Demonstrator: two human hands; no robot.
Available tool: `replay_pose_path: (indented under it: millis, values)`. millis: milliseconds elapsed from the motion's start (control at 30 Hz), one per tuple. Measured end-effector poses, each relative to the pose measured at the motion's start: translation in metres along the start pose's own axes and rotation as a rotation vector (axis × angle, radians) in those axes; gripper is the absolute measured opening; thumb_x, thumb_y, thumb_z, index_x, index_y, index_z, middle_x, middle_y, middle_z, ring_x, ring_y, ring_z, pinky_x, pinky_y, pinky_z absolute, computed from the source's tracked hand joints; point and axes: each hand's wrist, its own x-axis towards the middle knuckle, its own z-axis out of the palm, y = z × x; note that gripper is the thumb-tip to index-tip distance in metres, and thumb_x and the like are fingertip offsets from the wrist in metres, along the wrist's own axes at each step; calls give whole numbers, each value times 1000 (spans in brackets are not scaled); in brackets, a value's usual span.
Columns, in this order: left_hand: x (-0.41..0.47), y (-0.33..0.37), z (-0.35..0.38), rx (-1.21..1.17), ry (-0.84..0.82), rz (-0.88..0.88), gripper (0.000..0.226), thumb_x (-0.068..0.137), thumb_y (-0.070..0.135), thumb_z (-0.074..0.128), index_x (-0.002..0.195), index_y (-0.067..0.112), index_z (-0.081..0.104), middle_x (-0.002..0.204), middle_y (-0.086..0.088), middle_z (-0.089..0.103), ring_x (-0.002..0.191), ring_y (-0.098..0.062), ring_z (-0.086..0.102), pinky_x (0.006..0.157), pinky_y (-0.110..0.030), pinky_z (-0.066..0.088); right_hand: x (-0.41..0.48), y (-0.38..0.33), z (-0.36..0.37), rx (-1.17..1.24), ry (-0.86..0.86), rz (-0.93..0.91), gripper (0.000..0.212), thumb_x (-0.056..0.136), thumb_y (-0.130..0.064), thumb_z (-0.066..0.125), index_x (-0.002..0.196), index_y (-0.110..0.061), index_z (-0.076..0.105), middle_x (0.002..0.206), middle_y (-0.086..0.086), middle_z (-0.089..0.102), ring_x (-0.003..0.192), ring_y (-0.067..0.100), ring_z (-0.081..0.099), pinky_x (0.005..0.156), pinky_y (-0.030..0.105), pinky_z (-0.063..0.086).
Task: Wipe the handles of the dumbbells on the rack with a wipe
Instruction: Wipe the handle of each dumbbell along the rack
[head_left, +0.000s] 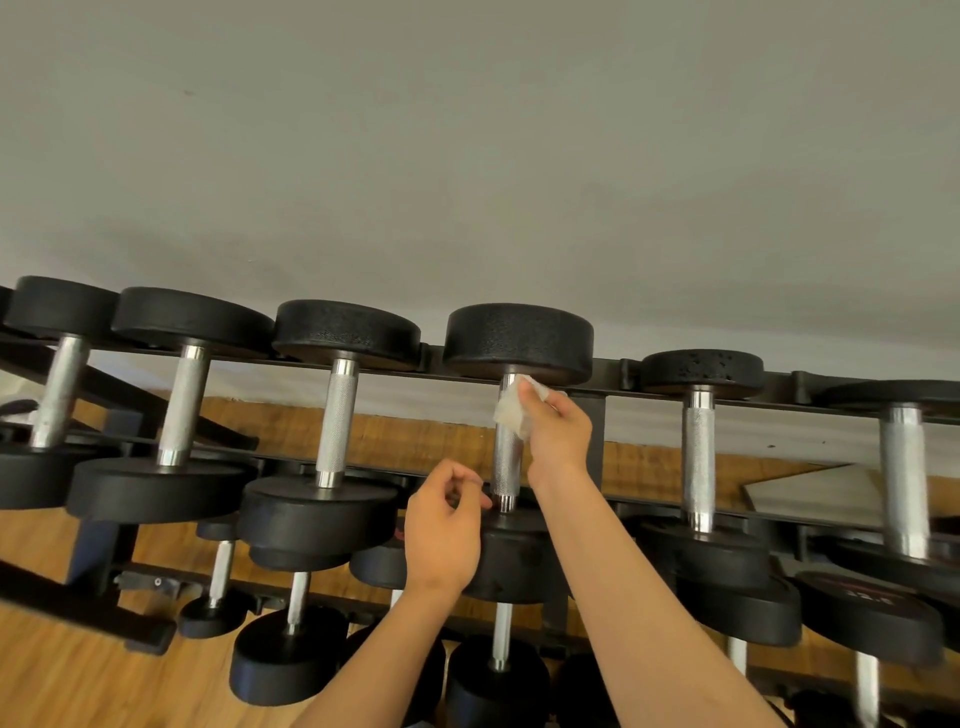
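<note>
- Pinching wipe (511, 413) in right hand (558, 431), fingers curled on it, pressed against upper end of knurled handle (505, 467), just under far head of mid-frame dumbbell on top tier.
- Draped partly round the bar, probably to cover more knurling per stroke; back of wrap hidden.
- Placed high on the bar, so likely set up for a downward pull; rest of handle below bare of wipe.
- Holding left hand (444, 535) just beside lower collar of same handle, over near head (511, 561); fingers loosely curled, gripping nothing visible.
- Cannot tell whether touching the head; probably parked there to stop the dumbbell rolling in its cradle.
- Seated on rack (618, 384) by the heads only, bars bridging the gap between rails, hence easy reach to handles from the front.
- Lined up side by side: left neighbour handle (337, 421) and right neighbour handle (698, 457), both well apart from the hands; impossible to tell wiped from unwiped by look.
- Smaller dumbbell (291, 660) on lower tier, wooden floor (78, 675) beneath, grey wall (467, 156) behind.
- Risk: thin wipe snagging or bunching on knurling; calls for firm squeeze plus slight twist.
</note>
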Motion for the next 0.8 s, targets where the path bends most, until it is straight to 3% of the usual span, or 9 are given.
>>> replay_pose_path:
  millis: [100, 200, 300, 433, 533, 667, 800]
  values:
    - [0, -1, -1, 1, 1, 5, 18, 93, 6, 54, 80, 16, 61, 67, 3, 66, 68, -5, 63, 67, -12, 46, -1, 1, -2, 32, 18, -12, 9, 85, -17, 72, 86, -21, 64, 91, -5, 63, 89, 13, 60, 64, 19, 45]
    - [-1, 1, 0, -5, -3, 1, 17, 94, 7, 53, 81, 15, 61, 68, 2, 66, 68, -5, 63, 68, -12, 46, 0, -3, -1, 8, -46, 14, 22, 83, -20, 74, 102, -16, 64, 99, -2, 65, 88, 10, 60, 63, 18, 43]
    - [-1, 2, 0, 1, -6, 0, 17, 94, 8, 53, 81, 16, 61, 68, 1, 66, 68, -4, 63, 69, -13, 46, 3, -7, -7, -139, -125, -24, 27, 82, -20, 75, 106, -13, 63, 108, 1, 66, 94, 11, 61, 63, 17, 42]
    - [-1, 2, 0, -15, -3, -9, 18, 94, 6, 53, 80, 15, 61, 67, 1, 66, 68, -4, 63, 67, -10, 45, 3, -8, -28, -379, -252, -66, 26, 84, -20, 73, 107, -12, 61, 105, 0, 65, 86, 4, 58, 59, 13, 41]
    - [-1, 3, 0, -5, -1, 2, 18, 94, 6, 53, 80, 15, 61, 67, 1, 66, 68, -4, 63, 67, -10, 45, 1, -3, -35, -436, -344, -57, 26, 84, -19, 73, 105, -13, 60, 100, -3, 65, 84, 3, 59, 58, 12, 44]
    - [-1, 2, 0, 0, -6, 1, 18, 94, 7, 53, 80, 15, 61, 68, 1, 66, 68, -4, 63, 68, -12, 46, 2, -3, -29, -465, -342, -69, 25, 84, -25, 73, 103, -16, 58, 102, -4, 62, 85, 3, 58, 62, 14, 44]
    - [-1, 1, 0, -7, -6, 2, 18, 94, 7, 53, 80, 15, 61, 68, 1, 66, 68, -6, 63, 68, -13, 47, 0, -1, -40, -666, -453, -34, 37, 79, -21, 78, 109, -9, 59, 104, -1, 64, 83, 2, 59, 56, 9, 44]
